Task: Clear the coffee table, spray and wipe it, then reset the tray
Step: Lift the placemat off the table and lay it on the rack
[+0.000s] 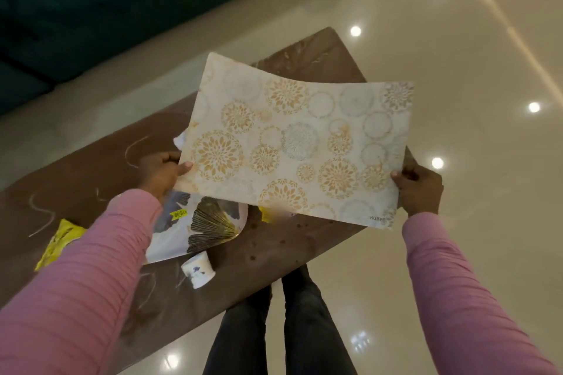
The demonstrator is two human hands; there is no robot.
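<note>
I hold a cream placemat point(292, 143) with gold and grey flower rings above the brown coffee table point(274, 256). My left hand point(163, 169) grips its left edge and my right hand point(419, 186) grips its right edge. The mat sags slightly in the middle and hides part of the tabletop. Under it lies a white tray point(201, 222) with a gold fan pattern and dark leaves, partly covered by my left sleeve. A small white cup point(198, 270) lies on its side near the table's front edge. Chalky squiggles and dark spots mark the tabletop.
A yellow wrapper point(59, 242) lies at the left of the table, and another yellow scrap point(266, 214) peeks out under the mat. A dark teal sofa point(91, 9) stands beyond the table. Glossy beige floor surrounds it. My legs point(280, 323) stand against the table's front edge.
</note>
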